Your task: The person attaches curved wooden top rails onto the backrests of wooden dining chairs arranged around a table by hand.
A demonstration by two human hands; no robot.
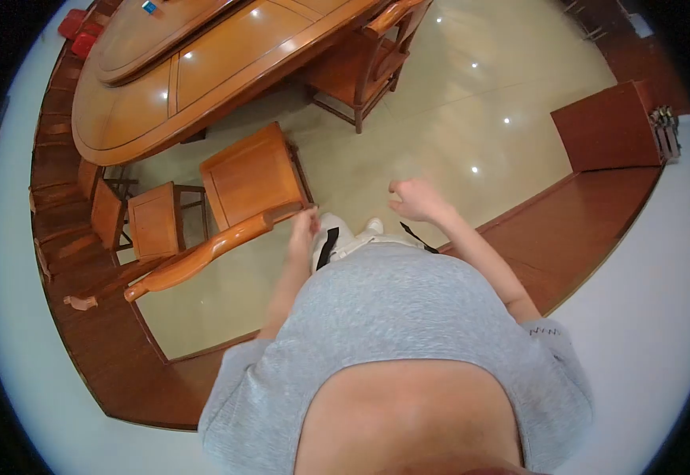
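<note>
My left hand (pixel 305 225) hangs low beside my hip, close to the end of a wooden chair's curved top rail (pixel 210 253). Its fingers are small and smeared, so I cannot make out whether it touches the chair. On the other side, my right hand (pixel 418 199) is held out in front of me over the tiled floor. Its fingers are loosely bent, with a gap between thumb and fingers, and nothing shows in it. The nearest chair's seat (pixel 251 176) lies just ahead of my left hand.
A large round wooden table (pixel 226 79) with a raised turntable (pixel 135 55) stands ahead left. Another chair (pixel 357 75) is by its right edge, and more chairs (pixel 155 222) line the left. A brown wooden box-like unit (pixel 602 127) stands at the right wall. Shiny tiles (pixel 480 103) cover the floor.
</note>
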